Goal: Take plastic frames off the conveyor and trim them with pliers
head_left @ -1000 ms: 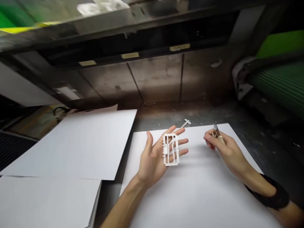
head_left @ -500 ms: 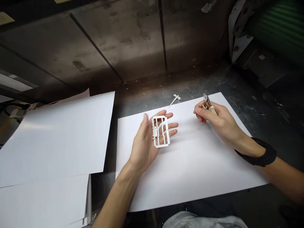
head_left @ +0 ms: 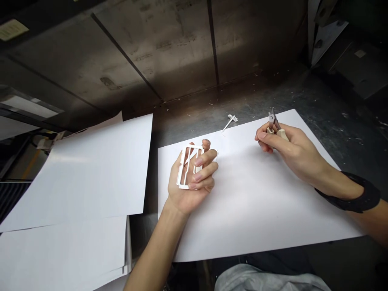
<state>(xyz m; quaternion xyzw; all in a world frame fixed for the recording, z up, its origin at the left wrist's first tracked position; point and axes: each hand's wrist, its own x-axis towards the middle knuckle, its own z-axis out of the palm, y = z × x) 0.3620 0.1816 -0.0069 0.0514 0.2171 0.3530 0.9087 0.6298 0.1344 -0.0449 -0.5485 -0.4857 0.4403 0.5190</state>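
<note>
One white frame [head_left: 187, 165] occupies the left hand [head_left: 191, 195], pliers [head_left: 271, 120] the right hand [head_left: 289, 150].

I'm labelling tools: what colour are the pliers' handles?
The handles are cream, shown in the head view.

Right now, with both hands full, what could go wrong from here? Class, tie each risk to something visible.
The white frame has thin bars, so it might bend or crack if the left grip, curled over one side, squeezes harder.

If the pliers in the right grip come over, they could pinch the fingertips lying on the frame.

The branched white piece lies loose by the sheet's far edge and could get knocked away.
</note>
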